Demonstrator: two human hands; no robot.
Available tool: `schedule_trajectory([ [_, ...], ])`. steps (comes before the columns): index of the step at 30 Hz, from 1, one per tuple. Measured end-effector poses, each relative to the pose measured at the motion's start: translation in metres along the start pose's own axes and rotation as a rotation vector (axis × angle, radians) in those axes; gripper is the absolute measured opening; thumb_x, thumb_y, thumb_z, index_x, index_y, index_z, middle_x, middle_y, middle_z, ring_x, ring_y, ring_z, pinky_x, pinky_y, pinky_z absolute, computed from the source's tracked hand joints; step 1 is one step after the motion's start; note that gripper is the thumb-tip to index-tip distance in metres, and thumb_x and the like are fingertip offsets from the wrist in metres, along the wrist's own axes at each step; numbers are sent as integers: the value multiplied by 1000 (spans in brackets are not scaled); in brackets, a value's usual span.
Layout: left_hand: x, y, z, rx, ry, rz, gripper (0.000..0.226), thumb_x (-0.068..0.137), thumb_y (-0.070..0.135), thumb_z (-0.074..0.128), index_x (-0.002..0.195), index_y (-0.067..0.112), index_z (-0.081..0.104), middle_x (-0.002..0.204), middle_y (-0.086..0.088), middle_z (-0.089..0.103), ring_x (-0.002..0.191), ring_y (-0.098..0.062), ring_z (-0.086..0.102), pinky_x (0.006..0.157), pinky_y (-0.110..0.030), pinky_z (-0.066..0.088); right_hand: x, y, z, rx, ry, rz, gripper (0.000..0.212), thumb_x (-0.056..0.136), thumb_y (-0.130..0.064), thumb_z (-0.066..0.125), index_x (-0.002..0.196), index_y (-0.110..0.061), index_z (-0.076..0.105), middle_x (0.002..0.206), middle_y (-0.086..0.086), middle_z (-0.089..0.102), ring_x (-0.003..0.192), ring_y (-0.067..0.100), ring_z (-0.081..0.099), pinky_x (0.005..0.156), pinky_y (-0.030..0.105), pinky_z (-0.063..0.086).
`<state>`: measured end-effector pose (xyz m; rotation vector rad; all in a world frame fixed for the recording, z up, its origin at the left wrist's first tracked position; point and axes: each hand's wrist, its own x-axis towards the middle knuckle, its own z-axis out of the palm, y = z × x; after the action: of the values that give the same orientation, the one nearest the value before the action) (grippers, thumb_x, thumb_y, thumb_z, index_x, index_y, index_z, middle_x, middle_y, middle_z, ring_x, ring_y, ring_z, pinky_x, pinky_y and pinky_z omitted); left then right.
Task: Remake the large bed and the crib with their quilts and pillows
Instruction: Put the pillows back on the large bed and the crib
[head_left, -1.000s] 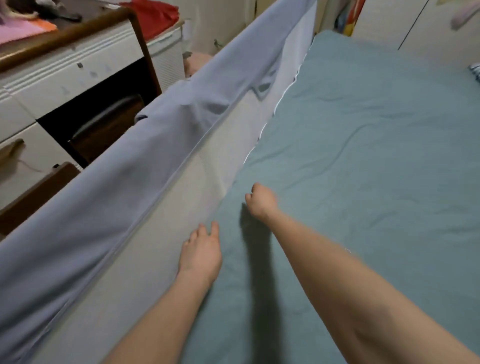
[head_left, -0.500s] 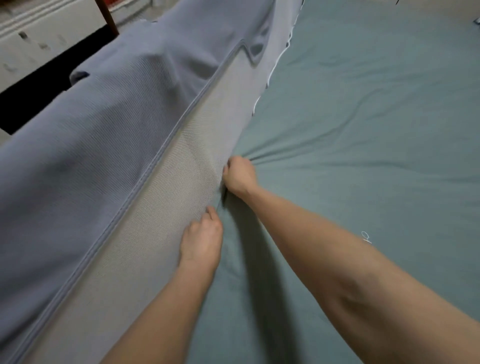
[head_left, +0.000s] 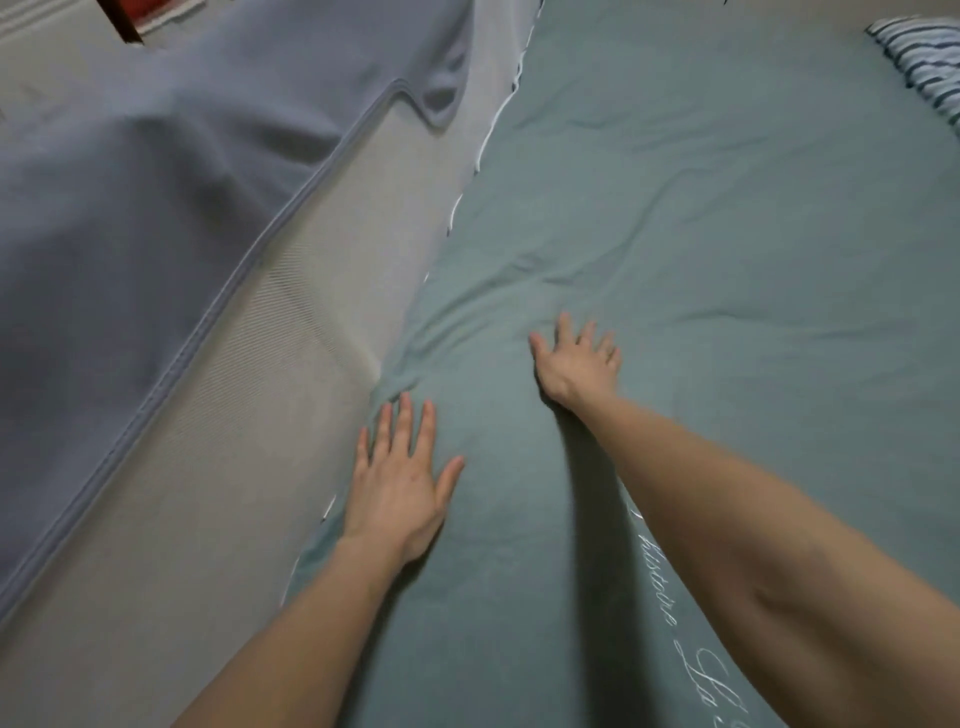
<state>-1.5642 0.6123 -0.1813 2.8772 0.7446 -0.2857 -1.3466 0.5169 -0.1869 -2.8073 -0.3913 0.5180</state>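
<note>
A grey-green sheet (head_left: 727, 249) with white script lettering covers the large bed and shows a few creases near the left edge. My left hand (head_left: 397, 480) lies flat on the sheet, fingers straight and spread, close to the bed's left edge. My right hand (head_left: 576, 361) presses flat on the sheet farther in, fingers spread, beside a bunch of wrinkles. Neither hand holds anything.
A beige mesh bed rail (head_left: 249, 441) runs along the bed's left side, with a blue-grey cloth (head_left: 156, 208) draped over its top. A blue-and-white striped pillow or quilt (head_left: 924, 57) lies at the far right corner. White furniture shows at the top left.
Both hands were curled at the gap between sheet and rail. They have since opened and moved right onto the sheet, lying flat. The view has tilted further down.
</note>
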Motion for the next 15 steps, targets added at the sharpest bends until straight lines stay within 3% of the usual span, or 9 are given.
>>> schedule_trajectory([
  [2,15,2,-4,-32,63,-13,93,73,64,-15,153,18,-2,161,-7,-8,148,-24,-6,118,-40,-3,-8,-25,6,80,-221,-389,63,99,-52,30,152,-21,19,160,9,10,147,29,8,120,38,5],
  [4,25,3,-4,-82,108,-49,92,75,63,-11,153,15,-1,161,-7,-7,148,-23,-6,118,-38,-6,-19,-43,10,203,-233,-682,53,99,-42,42,145,-15,39,154,6,32,143,22,26,118,31,16],
  [5,28,1,-3,-100,109,-68,92,76,64,-9,153,14,-1,161,-7,-7,148,-22,-7,117,-37,-8,-17,-47,9,203,-96,-702,49,98,-38,45,141,-13,44,150,7,40,140,21,32,116,31,19],
  [7,30,-4,0,-123,83,-56,92,78,67,-6,153,14,-4,161,-6,-7,148,-19,-7,118,-34,-7,1,-43,4,116,218,-410,51,99,-38,41,142,-11,40,151,12,35,142,25,27,117,36,15],
  [9,28,-9,3,-153,39,-23,93,76,70,-5,153,17,-6,161,-3,-8,148,-16,-5,119,-32,-2,17,-39,3,113,146,-44,62,99,-46,31,151,-13,20,158,16,14,147,29,10,118,41,6],
  [10,26,-10,5,-160,25,-4,94,74,71,-7,153,18,-7,161,-2,-8,148,-15,-5,119,-32,-1,18,-44,5,109,13,-35,66,98,-52,27,153,-17,12,159,17,6,147,31,4,118,43,3],
  [12,24,-9,9,-148,1,12,96,72,71,-10,152,20,-9,160,-3,-12,148,-16,-9,120,-33,-3,7,-71,15,40,-200,-327,63,98,-55,26,152,-23,16,160,13,6,147,29,5,119,43,4],
  [14,20,-9,13,-129,-12,-14,97,71,72,-11,153,19,-9,160,-4,-11,148,-18,-11,121,-36,-4,-13,-99,27,89,-359,-656,47,101,-44,33,137,-17,47,148,13,39,136,27,35,114,38,23],
  [15,18,-8,11,-128,-26,-28,98,71,72,-11,153,19,-9,161,-6,-10,148,-18,-11,121,-37,-4,-22,-107,29,153,-368,-723,39,102,-36,37,122,-11,59,132,16,55,124,28,48,106,36,33],
])
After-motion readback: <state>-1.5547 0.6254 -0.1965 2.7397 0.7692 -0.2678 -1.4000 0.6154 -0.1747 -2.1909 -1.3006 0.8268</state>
